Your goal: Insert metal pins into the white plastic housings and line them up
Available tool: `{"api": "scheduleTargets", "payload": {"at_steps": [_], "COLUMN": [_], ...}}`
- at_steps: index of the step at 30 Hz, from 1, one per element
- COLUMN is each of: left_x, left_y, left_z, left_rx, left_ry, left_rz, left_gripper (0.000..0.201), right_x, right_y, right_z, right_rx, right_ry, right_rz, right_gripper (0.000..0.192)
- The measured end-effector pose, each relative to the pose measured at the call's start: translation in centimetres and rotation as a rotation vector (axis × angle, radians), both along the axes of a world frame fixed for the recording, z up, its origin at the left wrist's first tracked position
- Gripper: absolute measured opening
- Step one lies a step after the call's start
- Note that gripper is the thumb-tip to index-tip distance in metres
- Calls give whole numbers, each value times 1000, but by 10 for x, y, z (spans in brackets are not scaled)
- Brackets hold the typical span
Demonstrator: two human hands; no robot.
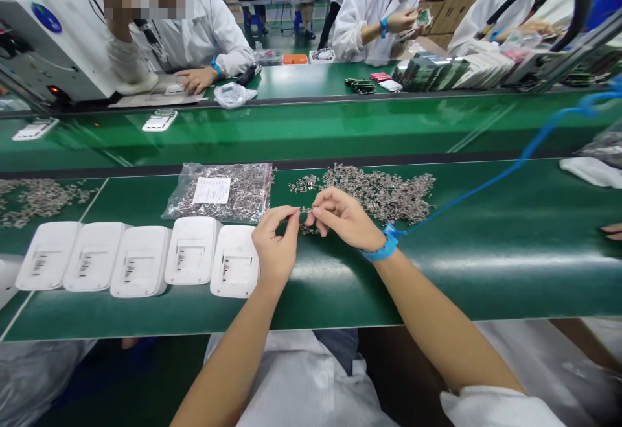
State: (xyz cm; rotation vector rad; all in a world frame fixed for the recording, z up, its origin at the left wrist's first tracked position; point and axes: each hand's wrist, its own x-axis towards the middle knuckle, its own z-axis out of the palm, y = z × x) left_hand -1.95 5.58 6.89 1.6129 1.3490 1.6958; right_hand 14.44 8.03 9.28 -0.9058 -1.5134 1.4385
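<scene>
Pinching one small metal clip (305,209) between them, left hand (275,245) and right hand (343,218) meet; clip pile (383,192) at one o'clock on the counter (486,252).

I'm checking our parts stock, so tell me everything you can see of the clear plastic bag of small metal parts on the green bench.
The clear plastic bag of small metal parts lies flat on the green bench surface, just behind the row of white plastic housings. It is crinkled, glossy and filled with tiny silvery pieces. A white paper label with fine print, too small to read, shows near its middle. Neither hand touches it; the left hand is nearest, to its right.
</scene>
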Motion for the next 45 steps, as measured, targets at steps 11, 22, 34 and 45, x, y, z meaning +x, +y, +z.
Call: {"api": "scheduleTargets", "payload": {"at_steps": [11, 22, 34, 45], "left_x": [0, 1, 2, 4], "left_y": [-3, -4, -5, -6], "left_z": [3, 3, 2, -4], "left_rx": [171, 307, 343, 50], "left_ry": [47, 127, 230, 175], "left_rz": [38, 31, 44, 106], "left_gripper": [8, 14, 14, 3], "right_x": [-2, -10, -17, -7], "right_y": [-1, -5, -9, -7], "right_z": [-2, -3, 1, 3], "right_rx": [-215, -346, -362, -313], "right_ry": [177, 312, 381, 282], "right_rz": [71, 113, -5, 101], "right_gripper": [30, 23, 20, 24]}}
